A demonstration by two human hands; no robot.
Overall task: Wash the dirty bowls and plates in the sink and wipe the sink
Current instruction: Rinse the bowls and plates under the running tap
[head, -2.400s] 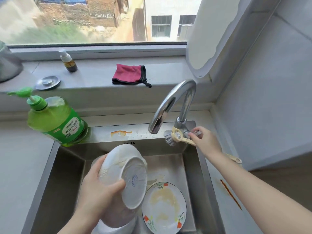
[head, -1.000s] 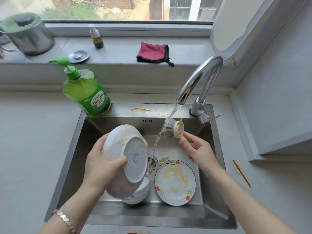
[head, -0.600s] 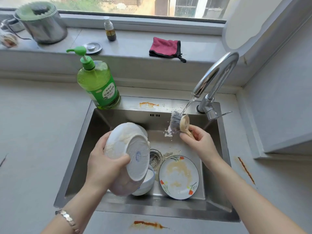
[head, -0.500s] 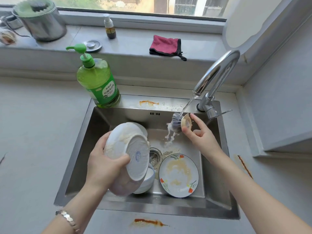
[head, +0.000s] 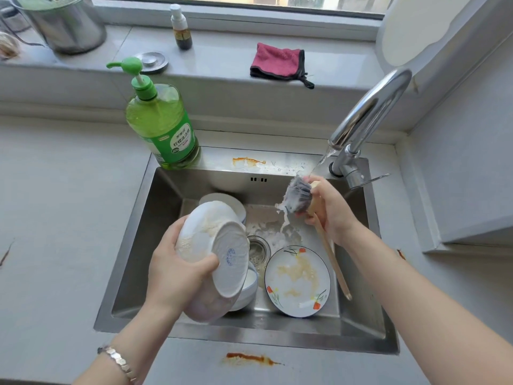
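Left hand [head: 177, 270] is clamped on a shallow white bowl [head: 213, 254], which is tilted on edge above the sink [head: 138, 245], thumb on the underside and fingers round the rim. The bowl is glazed ceramic: stiff, breakable and probably slick once wet, with a floury residue coating it. The grip across the rim is judged sound. Right hand [head: 330, 209] is curled round the wooden handle of a dish brush [head: 298, 194], its dark bristles under the tap stream [head: 323, 159]. Below, between the hands, a smeared flowered plate [head: 298, 282] lies flat. Further bowls [head: 251, 282] sit beneath the left hand.
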